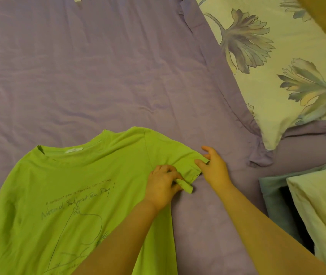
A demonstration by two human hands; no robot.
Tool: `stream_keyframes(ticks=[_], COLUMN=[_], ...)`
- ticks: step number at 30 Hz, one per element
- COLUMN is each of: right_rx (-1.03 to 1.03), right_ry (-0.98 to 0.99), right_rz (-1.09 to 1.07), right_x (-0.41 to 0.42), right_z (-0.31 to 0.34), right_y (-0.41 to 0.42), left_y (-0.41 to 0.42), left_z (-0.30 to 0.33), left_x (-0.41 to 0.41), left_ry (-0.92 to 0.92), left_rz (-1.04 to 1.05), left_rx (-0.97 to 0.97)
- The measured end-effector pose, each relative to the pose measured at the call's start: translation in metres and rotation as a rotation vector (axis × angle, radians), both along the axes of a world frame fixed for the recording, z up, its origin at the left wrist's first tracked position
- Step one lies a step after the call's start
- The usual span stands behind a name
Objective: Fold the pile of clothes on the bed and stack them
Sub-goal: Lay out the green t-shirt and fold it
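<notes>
Hands pinch shirt [62, 187] sleeve, left [163, 185] on hem, right [212, 165] on edge; uneven tug risks creasing.

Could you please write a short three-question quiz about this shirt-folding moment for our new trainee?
1. True or false: the green T-shirt lies print side up on the purple sheet.
2. Which part of it do the left hand and right hand work on? A collar, B sleeve, C bottom hem.
3. What pattern does the pillow at the upper right carry?

Key: 1 true; 2 B; 3 flowers.
</notes>
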State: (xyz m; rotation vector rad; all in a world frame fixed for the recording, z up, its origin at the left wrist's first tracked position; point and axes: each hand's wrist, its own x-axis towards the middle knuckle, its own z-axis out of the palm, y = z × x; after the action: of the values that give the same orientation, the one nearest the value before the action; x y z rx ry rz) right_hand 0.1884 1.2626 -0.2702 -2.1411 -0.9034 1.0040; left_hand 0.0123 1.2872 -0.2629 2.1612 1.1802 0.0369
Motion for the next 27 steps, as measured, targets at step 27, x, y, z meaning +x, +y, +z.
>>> stream_keyframes(ticks=[27], right_rx=[-0.319], right_ry=[-0.873], right_rz=[0.783], right_x=[-0.024], right_z=[0.009], right_y=[-0.011], left_y=[-0.022], left_z=[0.022], left_x=[0.002], left_ry=[-0.465], left_rz=[0.900], left_rx=[-0.838])
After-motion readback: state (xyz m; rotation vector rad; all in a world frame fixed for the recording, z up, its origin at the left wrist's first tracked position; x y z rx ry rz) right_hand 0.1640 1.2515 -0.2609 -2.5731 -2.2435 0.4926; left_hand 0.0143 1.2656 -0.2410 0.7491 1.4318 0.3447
